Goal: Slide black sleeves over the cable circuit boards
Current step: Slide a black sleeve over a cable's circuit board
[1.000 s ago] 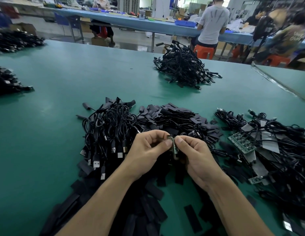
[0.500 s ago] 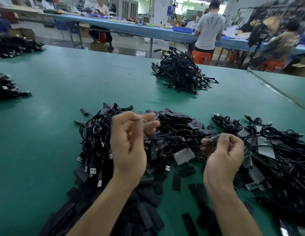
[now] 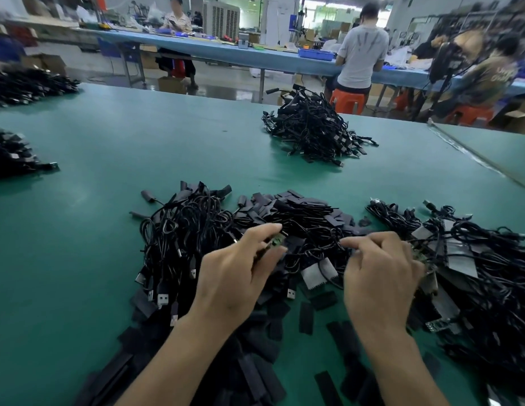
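My left hand (image 3: 238, 273) hovers over the middle heap and pinches a small green circuit board (image 3: 277, 241) between thumb and forefinger. A thin black cable (image 3: 320, 250) runs from the board to my right hand (image 3: 381, 273), whose curled fingertips pinch it. Loose black sleeves (image 3: 302, 209) lie heaped beyond the hands, and more black sleeves (image 3: 306, 317) are scattered under my forearms. The pile of cables with bare boards (image 3: 484, 273) lies to the right.
A bundle of black cables with USB plugs (image 3: 173, 244) lies left of my hands. Another cable pile (image 3: 311, 133) sits further back on the green table (image 3: 79, 259), with two dark piles (image 3: 9, 153) at the left edge. People work at benches behind.
The hands held the board together, then pulled apart and rose with the cable stretched between them. Now both have dropped low over the heap and come closer.
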Available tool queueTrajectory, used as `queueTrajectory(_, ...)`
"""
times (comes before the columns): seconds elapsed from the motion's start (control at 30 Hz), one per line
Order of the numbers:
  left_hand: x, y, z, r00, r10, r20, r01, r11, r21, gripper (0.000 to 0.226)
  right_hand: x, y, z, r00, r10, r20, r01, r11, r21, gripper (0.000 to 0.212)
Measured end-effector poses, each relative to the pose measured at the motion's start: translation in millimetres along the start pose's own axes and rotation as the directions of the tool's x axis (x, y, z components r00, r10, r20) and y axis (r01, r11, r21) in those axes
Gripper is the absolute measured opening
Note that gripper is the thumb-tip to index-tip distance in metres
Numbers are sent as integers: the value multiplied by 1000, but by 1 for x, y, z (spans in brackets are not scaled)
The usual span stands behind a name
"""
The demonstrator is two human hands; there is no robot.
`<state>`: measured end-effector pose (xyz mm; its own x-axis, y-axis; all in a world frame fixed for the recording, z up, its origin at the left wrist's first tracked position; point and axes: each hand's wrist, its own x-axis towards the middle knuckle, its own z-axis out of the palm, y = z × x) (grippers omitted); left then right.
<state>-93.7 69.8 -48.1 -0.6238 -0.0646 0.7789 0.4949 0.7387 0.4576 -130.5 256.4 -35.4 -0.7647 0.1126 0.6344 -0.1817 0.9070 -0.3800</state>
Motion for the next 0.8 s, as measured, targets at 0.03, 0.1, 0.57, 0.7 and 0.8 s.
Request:
queueTrajectory(0.03,-2,-1,0,998,-40,44,38,998,54,29,-1,-6,-1,997,-77,28,77,997,15,37)
queueTrajectory(0.1,-4,-3,2,992,-91,87,79,988,131,27,-4,-17,-1,963,-236,127,230,971,62,42)
queueTrajectory(0.57,-1,-1,-4,971,-235,-54,237,970,45,48,-21,-25,17,740,-349,575,314,935,163,61)
queueTrajectory(0.7,-2,-3,-3,965,-260,-25,260,965,-23,53,-14,-18,10,770,-391,504,262,914,308,35)
queueTrajectory(0.8,-4,-6,2,955,-295,3,295,953,-67,51,-14,-16,12,825,-400,400,289,905,311,16)
